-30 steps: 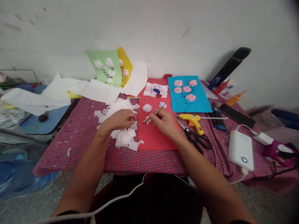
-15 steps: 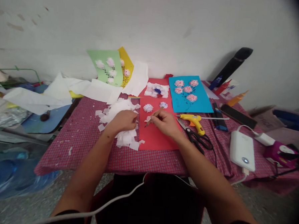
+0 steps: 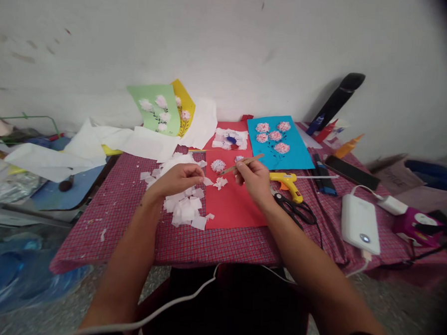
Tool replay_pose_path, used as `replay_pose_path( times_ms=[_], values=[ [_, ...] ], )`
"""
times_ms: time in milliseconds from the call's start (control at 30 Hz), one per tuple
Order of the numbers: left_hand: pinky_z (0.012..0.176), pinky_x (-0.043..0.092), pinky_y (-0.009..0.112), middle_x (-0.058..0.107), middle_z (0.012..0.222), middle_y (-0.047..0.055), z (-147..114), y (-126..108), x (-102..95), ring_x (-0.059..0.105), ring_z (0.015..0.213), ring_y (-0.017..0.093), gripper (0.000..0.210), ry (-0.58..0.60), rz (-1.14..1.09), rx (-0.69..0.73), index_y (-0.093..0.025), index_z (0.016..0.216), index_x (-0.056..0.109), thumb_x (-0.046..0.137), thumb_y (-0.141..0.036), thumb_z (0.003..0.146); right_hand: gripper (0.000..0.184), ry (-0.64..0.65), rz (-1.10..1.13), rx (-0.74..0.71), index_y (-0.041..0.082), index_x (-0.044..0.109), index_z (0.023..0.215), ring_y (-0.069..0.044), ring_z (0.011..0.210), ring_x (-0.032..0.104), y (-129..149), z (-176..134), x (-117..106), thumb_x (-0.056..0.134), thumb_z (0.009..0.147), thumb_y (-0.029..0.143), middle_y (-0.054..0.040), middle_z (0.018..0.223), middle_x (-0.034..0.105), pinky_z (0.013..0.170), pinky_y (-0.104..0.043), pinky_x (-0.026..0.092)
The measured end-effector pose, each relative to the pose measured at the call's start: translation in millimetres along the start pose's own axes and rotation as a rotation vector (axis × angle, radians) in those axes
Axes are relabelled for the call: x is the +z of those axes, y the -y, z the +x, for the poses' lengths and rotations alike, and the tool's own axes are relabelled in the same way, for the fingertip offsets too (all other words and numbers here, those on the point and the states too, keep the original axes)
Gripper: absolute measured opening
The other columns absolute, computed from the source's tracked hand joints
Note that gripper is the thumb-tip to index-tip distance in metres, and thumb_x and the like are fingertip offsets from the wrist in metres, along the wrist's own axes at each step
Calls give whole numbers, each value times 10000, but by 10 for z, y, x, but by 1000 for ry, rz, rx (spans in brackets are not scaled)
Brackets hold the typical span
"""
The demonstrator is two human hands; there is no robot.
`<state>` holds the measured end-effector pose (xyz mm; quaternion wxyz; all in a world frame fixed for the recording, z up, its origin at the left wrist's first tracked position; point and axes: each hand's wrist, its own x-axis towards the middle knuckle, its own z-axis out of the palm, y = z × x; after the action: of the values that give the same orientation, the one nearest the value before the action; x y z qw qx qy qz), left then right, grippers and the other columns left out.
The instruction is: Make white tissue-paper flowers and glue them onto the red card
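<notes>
My left hand (image 3: 181, 179) is over a heap of white tissue paper squares (image 3: 186, 208), its thumb and fingertips pinched on a small tissue paper square (image 3: 208, 181). In my right hand (image 3: 253, 178) is a slim brown pencil (image 3: 251, 160), its dark tip pointing left over a red sheet of card (image 3: 236, 208). Below the tip, a small white paper flower (image 3: 220, 183) sits on the card. Behind it are a fuller speckled paper flower (image 3: 218, 165) and another one (image 3: 239, 159), partly hidden by my right hand and the pencil.
At the back lies paint-stained tissue (image 3: 230, 139). A blue card with pink flowers (image 3: 284, 158) is behind my right hand. Right of the red card are a yellow glue gun (image 3: 288, 183), black-handled scissors (image 3: 299, 210) and a white power bank (image 3: 361, 224). A green flower card (image 3: 155, 99) leans on the wall.
My left hand has turned and now shows a tissue square at its fingertips. My right hand has lifted up and right, tilting the pencil flatter and uncovering the small flower.
</notes>
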<state>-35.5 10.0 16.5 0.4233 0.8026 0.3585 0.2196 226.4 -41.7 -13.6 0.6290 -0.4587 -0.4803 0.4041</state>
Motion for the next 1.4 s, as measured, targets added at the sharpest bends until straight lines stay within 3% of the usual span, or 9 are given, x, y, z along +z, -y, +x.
replay_pose_path(
  times_ms=[133,267,467,600,833,1033,1133,1333,1400],
  values=[
    [611,548,260,742,801,26,15,-18,94,689,665,131,185,80,-175,-66,-202,1018,650,639,-381,972,340,39,57,4,228,636,774,-112,505,543,33,-9,8,755,887,525,6,710,688,482,-272,428],
    [778,633,326,797,985,85,51,-16,183,774,859,173,185,42,-291,-14,-195,1023,591,643,-368,985,365,113,40,-40,231,660,827,-120,528,550,59,-58,37,748,896,578,1,719,692,499,-282,440],
    [841,636,335,789,981,74,77,-9,206,780,924,177,154,39,-319,26,-192,1013,594,666,-322,972,312,132,46,-84,230,679,846,-123,534,563,80,-86,44,738,921,527,4,723,687,509,-290,451],
    [823,623,319,775,965,62,78,-22,197,769,915,170,134,35,-335,16,-194,1008,596,665,-300,963,294,122,59,-87,231,682,852,-122,527,563,77,-84,33,740,926,510,8,718,686,505,-289,448],
    [670,532,249,681,788,-11,92,-52,217,663,714,112,91,4,-314,0,-193,984,623,668,-229,913,318,136,17,-99,219,680,825,-116,533,559,117,-97,49,726,933,515,6,713,677,515,-285,445],
    [704,528,262,699,908,7,139,-15,346,663,794,127,292,-11,-373,33,-194,1056,614,750,-231,800,339,105,-14,-81,218,660,802,-111,516,545,77,-84,72,720,921,530,8,706,677,503,-278,433],
    [746,543,284,720,996,34,172,5,419,683,850,143,317,-44,-342,41,-193,1104,620,748,-284,828,351,89,-41,-49,218,649,792,-113,509,540,21,-37,73,714,904,545,9,690,666,503,-280,433],
    [621,442,265,683,769,-17,399,-48,465,583,642,120,329,-52,-118,0,-203,1206,656,678,-262,883,291,145,-232,-32,221,640,805,-138,565,559,-22,180,-8,665,909,492,0,696,663,541,-283,430],
    [624,434,269,701,787,-10,538,-70,478,587,651,124,318,-45,-22,17,-207,1197,674,643,-222,881,253,156,-351,-52,218,642,794,-154,615,568,-8,263,-43,646,916,439,-6,696,655,564,-286,415]
  ],
)
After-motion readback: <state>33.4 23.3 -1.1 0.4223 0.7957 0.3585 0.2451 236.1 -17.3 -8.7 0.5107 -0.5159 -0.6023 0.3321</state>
